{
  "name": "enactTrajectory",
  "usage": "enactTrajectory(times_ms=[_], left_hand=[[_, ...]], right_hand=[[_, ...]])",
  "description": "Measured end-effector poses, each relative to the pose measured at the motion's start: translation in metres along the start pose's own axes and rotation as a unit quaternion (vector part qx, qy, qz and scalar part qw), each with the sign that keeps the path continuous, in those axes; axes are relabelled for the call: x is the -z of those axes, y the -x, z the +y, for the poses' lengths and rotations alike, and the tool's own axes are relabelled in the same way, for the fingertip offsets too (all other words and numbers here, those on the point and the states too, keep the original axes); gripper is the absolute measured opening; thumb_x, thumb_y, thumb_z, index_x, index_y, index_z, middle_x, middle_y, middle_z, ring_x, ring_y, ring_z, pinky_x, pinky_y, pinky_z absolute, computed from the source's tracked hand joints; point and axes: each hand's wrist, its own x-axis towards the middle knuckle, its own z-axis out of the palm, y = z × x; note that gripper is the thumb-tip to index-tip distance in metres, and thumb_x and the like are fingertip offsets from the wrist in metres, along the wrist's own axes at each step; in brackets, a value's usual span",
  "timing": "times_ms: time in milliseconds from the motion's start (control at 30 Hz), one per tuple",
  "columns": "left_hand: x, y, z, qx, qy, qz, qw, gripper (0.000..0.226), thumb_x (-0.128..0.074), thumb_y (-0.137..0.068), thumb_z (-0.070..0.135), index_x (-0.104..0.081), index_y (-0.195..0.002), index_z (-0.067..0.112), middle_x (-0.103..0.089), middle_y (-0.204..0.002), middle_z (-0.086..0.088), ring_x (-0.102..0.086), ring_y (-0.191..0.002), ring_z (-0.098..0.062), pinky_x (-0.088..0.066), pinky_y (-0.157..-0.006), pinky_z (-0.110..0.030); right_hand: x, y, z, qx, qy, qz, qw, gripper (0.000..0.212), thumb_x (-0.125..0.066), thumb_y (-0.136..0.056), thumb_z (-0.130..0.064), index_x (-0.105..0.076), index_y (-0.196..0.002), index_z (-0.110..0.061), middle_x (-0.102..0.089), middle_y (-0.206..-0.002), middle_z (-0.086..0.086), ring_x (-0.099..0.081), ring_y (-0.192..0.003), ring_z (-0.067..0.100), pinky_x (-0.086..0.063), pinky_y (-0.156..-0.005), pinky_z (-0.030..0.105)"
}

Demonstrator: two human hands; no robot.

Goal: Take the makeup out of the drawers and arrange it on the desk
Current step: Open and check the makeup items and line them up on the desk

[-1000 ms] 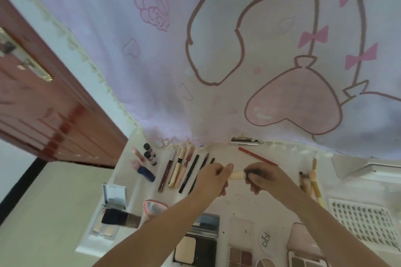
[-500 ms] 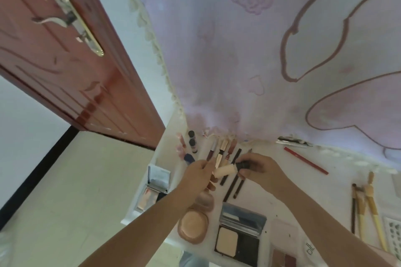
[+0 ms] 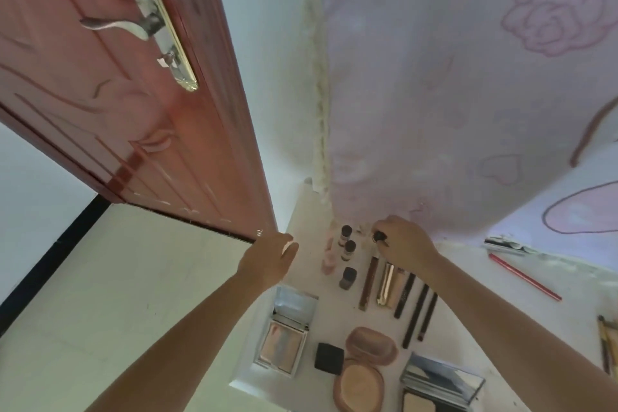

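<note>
My right hand (image 3: pixel 406 244) pinches a small dark-capped tube (image 3: pixel 379 237) at the back of the white desk (image 3: pixel 302 211), right under the hanging cloth. The tube's body is hidden by my fingers. Just left of it stand two dark-capped little bottles (image 3: pixel 347 241), a dark stubby bottle (image 3: pixel 347 278) and a pink tube (image 3: pixel 329 257). My left hand (image 3: pixel 267 259) hovers over the desk's left edge with relaxed fingers and holds nothing that I can see. Below my right hand lie a brown tube (image 3: pixel 369 281), a gold tube (image 3: pixel 387 281) and three black pencils (image 3: pixel 416 314).
Near the front edge lie an open mirrored palette (image 3: pixel 287 334), a black square case (image 3: pixel 329 358), a pink round compact (image 3: pixel 366 365) and another open compact (image 3: pixel 441 385). A red pencil (image 3: pixel 523 276) and brushes (image 3: pixel 607 344) are to the right. A red door (image 3: pixel 133 110) stands left.
Both hands held the tube together before. My left hand has let go and moved left, while my right hand carried the tube to the back left corner. My view swung left.
</note>
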Motion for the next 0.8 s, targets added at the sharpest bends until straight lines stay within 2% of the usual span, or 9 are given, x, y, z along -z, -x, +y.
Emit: enactTrajectory(times_ms=[133,167,200,233,267,333,400,567,800], left_hand=[[-0.012,-0.014,-0.027,-0.071,-0.040,-0.086,0.993,0.048,-0.018,-0.099,0.026,-0.037,-0.138,0.006,-0.031,-0.149,-0.009,-0.019,-0.143,-0.024,-0.020,-0.115,-0.029],[-0.015,-0.021,-0.033,-0.095,-0.050,-0.078,0.991,0.055,-0.016,-0.094,0.028,-0.043,-0.134,0.001,-0.037,-0.145,-0.015,-0.027,-0.139,-0.032,-0.027,-0.113,-0.033],[-0.016,-0.027,-0.036,-0.098,-0.065,-0.116,0.986,0.058,-0.019,-0.088,0.027,-0.053,-0.125,-0.003,-0.048,-0.135,-0.021,-0.041,-0.130,-0.039,-0.040,-0.104,-0.039],[-0.018,-0.034,-0.039,-0.117,-0.104,-0.106,0.982,0.054,-0.026,-0.086,0.026,-0.058,-0.118,-0.004,-0.056,-0.127,-0.024,-0.052,-0.120,-0.041,-0.049,-0.094,-0.039],[-0.017,-0.038,-0.039,-0.131,-0.127,-0.104,0.978,0.048,-0.031,-0.090,0.023,-0.054,-0.122,-0.005,-0.050,-0.133,-0.025,-0.049,-0.124,-0.040,-0.047,-0.097,-0.038],[-0.025,-0.046,-0.043,-0.172,-0.156,-0.113,0.966,0.049,-0.027,-0.100,0.022,-0.021,-0.144,0.001,-0.010,-0.155,-0.015,-0.012,-0.144,-0.029,-0.019,-0.117,-0.035],[-0.029,-0.054,-0.048,-0.157,-0.157,-0.156,0.962,0.054,-0.024,-0.101,0.027,-0.003,-0.147,0.006,0.006,-0.157,-0.008,0.005,-0.146,-0.022,-0.003,-0.119,-0.032],[-0.045,-0.059,-0.054,-0.184,-0.199,-0.163,0.949,0.061,-0.022,-0.101,0.033,0.008,-0.146,0.004,0.016,-0.155,-0.010,0.013,-0.144,-0.023,0.004,-0.118,-0.029],[-0.040,-0.054,-0.044,-0.175,-0.225,-0.151,0.947,0.060,-0.019,-0.101,0.034,0.010,-0.146,0.005,0.016,-0.155,-0.010,0.012,-0.145,-0.022,0.004,-0.118,-0.030]], right_hand=[[-0.011,-0.018,-0.014,-0.006,0.055,-0.040,0.998,0.029,-0.041,-0.092,-0.014,-0.052,-0.118,-0.012,-0.052,-0.110,0.007,-0.054,-0.100,0.022,-0.044,-0.073,0.028],[-0.012,-0.021,-0.016,-0.007,0.068,-0.046,0.997,0.029,-0.041,-0.092,-0.014,-0.051,-0.119,-0.012,-0.052,-0.110,0.007,-0.054,-0.101,0.023,-0.043,-0.073,0.028],[-0.013,-0.023,-0.017,-0.008,0.076,-0.052,0.996,0.029,-0.041,-0.092,-0.014,-0.051,-0.120,-0.012,-0.052,-0.110,0.008,-0.053,-0.102,0.023,-0.044,-0.074,0.029],[-0.013,-0.026,-0.018,-0.010,0.081,-0.056,0.995,0.030,-0.040,-0.092,-0.014,-0.051,-0.120,-0.012,-0.051,-0.111,0.008,-0.053,-0.103,0.024,-0.044,-0.075,0.029],[-0.014,-0.028,-0.019,-0.011,0.085,-0.058,0.995,0.031,-0.040,-0.093,-0.015,-0.050,-0.121,-0.012,-0.051,-0.111,0.008,-0.053,-0.103,0.024,-0.044,-0.075,0.030],[-0.015,-0.030,-0.021,-0.018,0.088,-0.058,0.994,0.032,-0.041,-0.093,-0.016,-0.049,-0.123,-0.012,-0.052,-0.113,0.008,-0.053,-0.105,0.024,-0.046,-0.077,0.031],[-0.016,-0.030,-0.022,-0.021,0.088,-0.058,0.994,0.034,-0.041,-0.092,-0.016,-0.046,-0.126,-0.013,-0.052,-0.115,0.008,-0.053,-0.106,0.024,-0.047,-0.080,0.032],[-0.016,-0.025,-0.023,-0.035,0.078,-0.058,0.995,0.044,-0.045,-0.090,-0.014,-0.036,-0.134,-0.015,-0.052,-0.124,0.007,-0.054,-0.110,0.025,-0.049,-0.085,0.034],[-0.015,0.000,-0.008,-0.066,0.050,-0.015,0.996,0.050,-0.045,-0.092,-0.016,-0.028,-0.138,-0.017,-0.051,-0.125,0.006,-0.056,-0.106,0.023,-0.051,-0.085,0.033]])
